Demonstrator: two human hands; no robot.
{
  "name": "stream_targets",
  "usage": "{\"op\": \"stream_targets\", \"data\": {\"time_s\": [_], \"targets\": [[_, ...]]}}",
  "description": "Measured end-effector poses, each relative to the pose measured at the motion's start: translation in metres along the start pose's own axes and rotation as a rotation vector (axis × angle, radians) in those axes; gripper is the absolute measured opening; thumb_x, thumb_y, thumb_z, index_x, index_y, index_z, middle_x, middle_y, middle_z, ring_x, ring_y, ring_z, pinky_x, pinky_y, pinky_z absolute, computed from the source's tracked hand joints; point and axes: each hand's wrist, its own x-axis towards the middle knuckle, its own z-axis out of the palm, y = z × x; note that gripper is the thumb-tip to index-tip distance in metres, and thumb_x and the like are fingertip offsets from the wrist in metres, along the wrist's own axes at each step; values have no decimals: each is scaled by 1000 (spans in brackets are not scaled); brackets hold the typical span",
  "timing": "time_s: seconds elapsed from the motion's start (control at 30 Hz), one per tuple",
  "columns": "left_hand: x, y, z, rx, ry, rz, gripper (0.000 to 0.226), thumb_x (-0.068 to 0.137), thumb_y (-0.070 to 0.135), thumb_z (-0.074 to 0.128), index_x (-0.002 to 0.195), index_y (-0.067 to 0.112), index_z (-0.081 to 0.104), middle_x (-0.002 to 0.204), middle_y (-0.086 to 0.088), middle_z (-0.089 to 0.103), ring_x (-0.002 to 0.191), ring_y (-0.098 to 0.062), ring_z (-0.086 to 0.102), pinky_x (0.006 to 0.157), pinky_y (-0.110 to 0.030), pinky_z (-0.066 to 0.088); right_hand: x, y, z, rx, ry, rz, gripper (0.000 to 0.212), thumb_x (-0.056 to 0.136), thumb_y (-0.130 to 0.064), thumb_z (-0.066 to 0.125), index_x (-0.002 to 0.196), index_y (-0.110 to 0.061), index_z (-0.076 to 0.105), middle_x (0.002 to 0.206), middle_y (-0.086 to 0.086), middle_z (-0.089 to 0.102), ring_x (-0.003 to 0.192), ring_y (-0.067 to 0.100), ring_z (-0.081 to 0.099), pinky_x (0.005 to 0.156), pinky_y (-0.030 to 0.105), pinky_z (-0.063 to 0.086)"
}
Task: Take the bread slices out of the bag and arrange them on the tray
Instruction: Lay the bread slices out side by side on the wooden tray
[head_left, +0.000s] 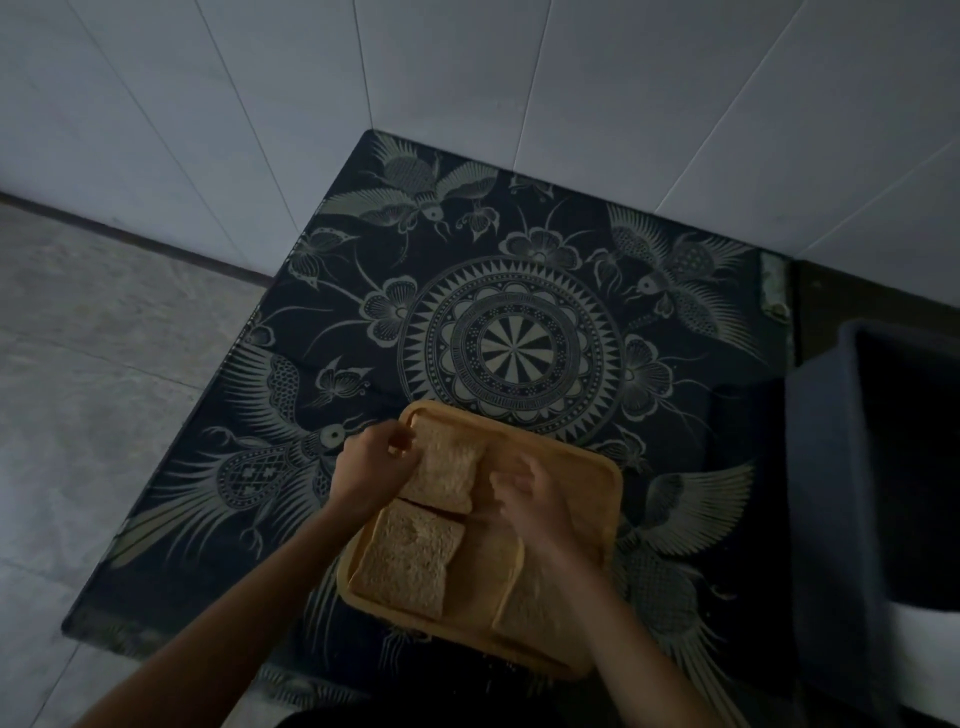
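Observation:
An orange tray (605, 475) lies on a dark patterned cloth. A bread slice (449, 475) rests at the tray's far left, and my left hand (371, 465) pinches its left edge. A second slice (408, 558) lies flat at the near left. A third slice (524, 603) sits at the near right, partly under my right forearm. My right hand (530, 501) hovers blurred over the tray's right half with fingers loosely curled and nothing visible in it. No bag is in view.
The cloth with bird and mandala patterns (511, 348) covers a table set into a corner of white tiled walls (467, 67). A dark bin or box (883, 467) stands to the right. Grey floor (104, 338) lies to the left.

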Motion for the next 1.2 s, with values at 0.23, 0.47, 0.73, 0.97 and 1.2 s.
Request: {"op": "stream_targets", "data": {"time_s": [0.23, 0.47, 0.73, 0.97, 1.2], "targets": [[-36, 23, 18, -74, -98, 75, 18, 87, 23, 73, 104, 16, 75, 96, 6, 74, 84, -7, 69, 75, -28, 59, -40, 21, -57, 13, 64, -42, 35, 94, -44, 65, 127, -34, 60, 118, -6, 64, 106, 12, 65, 92, 40, 59], [-87, 33, 69, -72, -332, 37, 27, 87, 30, 71, 111, 19, 71, 100, 6, 71, 92, -6, 65, 77, -25, 52, -78, 73, -98, 37, 305, 64, 30, 98, -33, 64, 125, -20, 61, 119, -1, 65, 105, 14, 61, 91, 35, 50], [-124, 26, 106, -98, -394, -55, 38, 85, 34, 73, 118, 19, 63, 99, 4, 67, 88, -12, 65, 73, -28, 52, -95, 118, -82, 19, 192, 137, 29, 93, -50, 66, 111, -30, 55, 103, -15, 64, 96, 8, 65, 86, 36, 58], [-132, 26, 102, -147, -409, -81, 26, 86, 20, 74, 112, 15, 72, 92, 9, 71, 84, -1, 66, 64, -13, 48, -97, 115, -73, -73, 189, 77, 30, 96, -44, 64, 118, -24, 65, 109, -5, 70, 97, 12, 66, 82, 32, 56], [-142, 22, 96, -150, -408, -90, 24, 89, 19, 72, 113, 13, 71, 94, 5, 72, 92, -11, 69, 69, -23, 56, -96, 120, -70, -114, 164, 53, 40, 96, -38, 66, 130, -18, 62, 116, -3, 67, 105, 15, 64, 91, 35, 56]]}}
